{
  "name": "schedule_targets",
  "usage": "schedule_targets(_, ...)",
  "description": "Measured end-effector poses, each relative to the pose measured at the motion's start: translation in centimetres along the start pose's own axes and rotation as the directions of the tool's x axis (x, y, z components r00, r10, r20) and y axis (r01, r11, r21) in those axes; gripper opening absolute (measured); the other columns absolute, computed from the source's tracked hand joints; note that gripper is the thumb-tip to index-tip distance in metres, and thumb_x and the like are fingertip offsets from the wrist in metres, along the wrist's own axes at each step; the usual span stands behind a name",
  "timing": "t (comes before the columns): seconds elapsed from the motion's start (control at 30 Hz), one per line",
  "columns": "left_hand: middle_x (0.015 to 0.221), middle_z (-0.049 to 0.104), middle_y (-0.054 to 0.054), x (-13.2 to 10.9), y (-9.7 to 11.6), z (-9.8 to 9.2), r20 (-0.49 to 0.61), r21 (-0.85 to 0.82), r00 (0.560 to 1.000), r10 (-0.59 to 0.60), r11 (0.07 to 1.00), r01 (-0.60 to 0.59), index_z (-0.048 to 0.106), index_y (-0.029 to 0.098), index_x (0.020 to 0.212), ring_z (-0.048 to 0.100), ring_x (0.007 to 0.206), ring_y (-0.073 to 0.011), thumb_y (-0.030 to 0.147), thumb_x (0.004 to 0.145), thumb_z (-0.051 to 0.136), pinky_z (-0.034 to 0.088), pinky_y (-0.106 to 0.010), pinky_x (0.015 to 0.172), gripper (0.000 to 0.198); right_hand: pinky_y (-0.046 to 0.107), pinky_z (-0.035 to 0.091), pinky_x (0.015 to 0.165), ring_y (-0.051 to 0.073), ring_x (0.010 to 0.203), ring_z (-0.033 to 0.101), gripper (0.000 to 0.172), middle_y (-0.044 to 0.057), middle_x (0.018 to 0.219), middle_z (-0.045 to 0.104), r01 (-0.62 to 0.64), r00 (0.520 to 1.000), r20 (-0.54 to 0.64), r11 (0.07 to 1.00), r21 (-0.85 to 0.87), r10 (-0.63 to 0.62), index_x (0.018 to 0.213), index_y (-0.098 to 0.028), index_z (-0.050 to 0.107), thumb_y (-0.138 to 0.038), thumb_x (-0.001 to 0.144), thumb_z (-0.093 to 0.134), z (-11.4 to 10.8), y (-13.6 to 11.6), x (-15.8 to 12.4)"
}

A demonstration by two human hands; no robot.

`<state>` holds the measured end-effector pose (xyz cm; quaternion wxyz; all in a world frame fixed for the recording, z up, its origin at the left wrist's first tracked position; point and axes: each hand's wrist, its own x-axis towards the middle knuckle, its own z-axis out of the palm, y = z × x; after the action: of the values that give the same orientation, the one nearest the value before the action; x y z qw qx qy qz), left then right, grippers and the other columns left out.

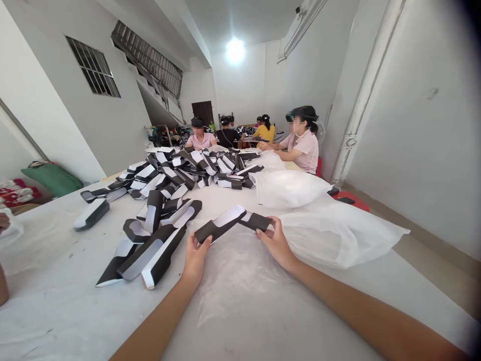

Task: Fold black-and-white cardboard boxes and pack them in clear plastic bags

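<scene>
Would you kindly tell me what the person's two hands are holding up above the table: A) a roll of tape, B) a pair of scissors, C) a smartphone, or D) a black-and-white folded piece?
D: the left hand and the right hand grip opposite ends of the black-and-white folded piece.

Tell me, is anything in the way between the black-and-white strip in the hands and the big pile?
Nothing visible stands in the way. The left hand and right hand hold the cardboard strip; the pile lies ahead, with loose strips to the left.
</scene>
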<state>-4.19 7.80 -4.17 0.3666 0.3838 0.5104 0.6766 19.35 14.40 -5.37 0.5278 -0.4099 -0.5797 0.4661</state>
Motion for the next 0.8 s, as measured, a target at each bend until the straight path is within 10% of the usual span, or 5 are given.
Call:
schedule_targets(0.23,0.139,0.048,-0.008,0.0,0.2,-0.5,-0.008,0.071,0.987,0.163,0.984,-0.162,0.043,0.029,0.125,0.060,0.113,-0.0204,0.037,0.079,0.070,0.050,-0.037,0.096,0.054,0.027,0.052,0.071,0.014,0.085,0.059,0.049,0.004,0.128,0.044,0.185,0.962,-0.209,0.982,0.032,-0.174,0.124,-0.035,0.031,-0.050,0.085,0.056,-1.7,-2.9,0.2)
schedule_targets(0.5,0.111,0.055,-0.004,-0.2,0.6,-0.4,-0.097,0.193,0.987,0.132,0.975,-0.111,0.039,0.029,0.121,0.065,0.095,-0.0188,0.037,0.073,0.074,0.052,-0.037,0.087,0.059,0.030,0.050,0.061,0.014,0.060,0.051,0.037,0.003,0.098,0.057,0.053,0.975,-0.220,0.945,0.322,0.020,0.102,-0.027,0.045,-0.061,0.087,0.041,-3.7,-3.6,2.3)
schedule_targets(0.8,0.125,0.049,-0.008,-2.6,1.3,0.7,0.164,0.305,0.912,0.376,0.860,-0.409,0.047,0.026,0.111,0.057,0.111,-0.0218,0.021,0.079,0.064,0.050,-0.034,0.088,0.037,0.029,0.053,0.073,0.016,0.080,0.064,0.042,0.003,0.098,0.066,-0.236,0.940,0.322,0.897,0.374,0.113,0.111,-0.027,0.052,-0.052,0.080,0.063,-1.3,-2.9,0.6)
